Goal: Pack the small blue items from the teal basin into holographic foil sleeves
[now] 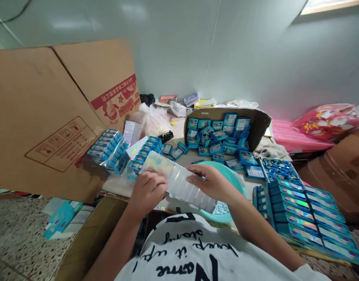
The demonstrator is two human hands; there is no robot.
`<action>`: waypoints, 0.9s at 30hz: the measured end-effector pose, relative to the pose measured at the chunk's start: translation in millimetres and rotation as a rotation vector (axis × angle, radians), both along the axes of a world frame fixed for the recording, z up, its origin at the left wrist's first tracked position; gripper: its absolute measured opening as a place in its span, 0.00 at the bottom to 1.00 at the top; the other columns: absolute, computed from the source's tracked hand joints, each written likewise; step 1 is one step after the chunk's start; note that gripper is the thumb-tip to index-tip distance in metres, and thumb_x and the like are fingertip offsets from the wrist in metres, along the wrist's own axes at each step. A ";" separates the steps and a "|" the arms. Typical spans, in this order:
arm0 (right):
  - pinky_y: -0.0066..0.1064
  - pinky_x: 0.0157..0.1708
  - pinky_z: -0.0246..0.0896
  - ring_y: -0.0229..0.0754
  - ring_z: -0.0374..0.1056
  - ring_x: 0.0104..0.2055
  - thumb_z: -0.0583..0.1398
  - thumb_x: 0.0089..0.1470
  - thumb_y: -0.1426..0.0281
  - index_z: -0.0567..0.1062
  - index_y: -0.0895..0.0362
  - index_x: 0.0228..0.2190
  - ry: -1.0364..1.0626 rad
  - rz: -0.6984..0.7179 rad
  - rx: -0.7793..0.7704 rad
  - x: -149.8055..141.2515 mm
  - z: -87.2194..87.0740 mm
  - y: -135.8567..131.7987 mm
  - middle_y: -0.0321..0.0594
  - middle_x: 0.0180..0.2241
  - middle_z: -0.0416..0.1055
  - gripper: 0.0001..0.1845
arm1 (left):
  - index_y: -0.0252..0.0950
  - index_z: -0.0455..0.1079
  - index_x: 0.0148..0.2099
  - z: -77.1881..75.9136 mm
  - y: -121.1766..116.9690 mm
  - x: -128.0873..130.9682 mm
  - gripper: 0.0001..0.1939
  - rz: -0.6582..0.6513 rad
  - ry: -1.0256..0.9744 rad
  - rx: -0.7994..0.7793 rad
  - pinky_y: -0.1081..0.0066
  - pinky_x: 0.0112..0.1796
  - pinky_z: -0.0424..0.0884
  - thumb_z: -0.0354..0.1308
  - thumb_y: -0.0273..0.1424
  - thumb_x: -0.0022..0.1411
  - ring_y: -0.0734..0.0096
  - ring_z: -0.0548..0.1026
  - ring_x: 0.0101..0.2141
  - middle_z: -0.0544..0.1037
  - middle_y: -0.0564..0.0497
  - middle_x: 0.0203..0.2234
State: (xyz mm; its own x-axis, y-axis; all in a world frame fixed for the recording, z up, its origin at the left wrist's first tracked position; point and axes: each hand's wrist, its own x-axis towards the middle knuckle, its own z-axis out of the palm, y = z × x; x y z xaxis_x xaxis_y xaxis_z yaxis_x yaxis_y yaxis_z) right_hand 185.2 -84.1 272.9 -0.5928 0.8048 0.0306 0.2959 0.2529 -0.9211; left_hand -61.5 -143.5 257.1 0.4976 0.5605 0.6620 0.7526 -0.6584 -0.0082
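Note:
My left hand (147, 191) and my right hand (210, 181) together hold a long translucent plastic blister tray (182, 187) with a row of moulded compartments. My left hand grips its end, where a holographic card (157, 164) lies against it. My right hand rests across the tray's upper edge, fingers on top. Just below and beyond the tray sits a teal plastic basin (230, 181), partly hidden by my right hand and forearm. Small blue pieces (221, 208) lie inside it.
A cardboard box lid (255, 127) holds loose blue packets. Rows of blue holographic packs (305, 218) lie at right, and shrink-wrapped packs (109, 152) at left. A large cardboard sheet (50, 117) stands at left. The terrazzo floor (18, 234) shows below.

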 end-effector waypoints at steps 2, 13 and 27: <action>0.29 0.34 0.62 0.43 0.71 0.38 0.57 0.59 0.69 0.78 0.54 0.43 -0.098 -0.039 0.101 -0.1 3.7 0.3 0.38 0.40 0.78 0.13 | 0.42 0.74 0.44 13.8 -2.9 -2.2 0.12 0.048 0.092 -0.144 0.57 0.53 0.66 0.67 0.38 0.58 0.58 0.72 0.49 0.78 0.47 0.46; 0.32 0.35 0.65 0.45 0.74 0.38 0.56 0.60 0.69 0.78 0.49 0.48 -0.164 0.109 0.242 -5.7 18.5 -3.0 0.38 0.43 0.79 0.17 | 0.47 0.69 0.58 37.7 -6.3 -12.9 0.20 0.162 0.184 -0.025 0.45 0.65 0.45 0.60 0.31 0.65 0.61 0.75 0.52 0.80 0.50 0.48; 0.32 0.32 0.65 0.47 0.74 0.37 0.56 0.58 0.68 0.79 0.54 0.45 -0.323 -0.202 0.165 8.0 -30.0 43.1 0.41 0.41 0.79 0.17 | 0.42 0.70 0.43 5.9 -18.4 -13.8 0.10 -0.082 -0.363 -0.253 0.59 0.57 0.68 0.59 0.21 0.62 0.71 0.80 0.43 0.82 0.54 0.38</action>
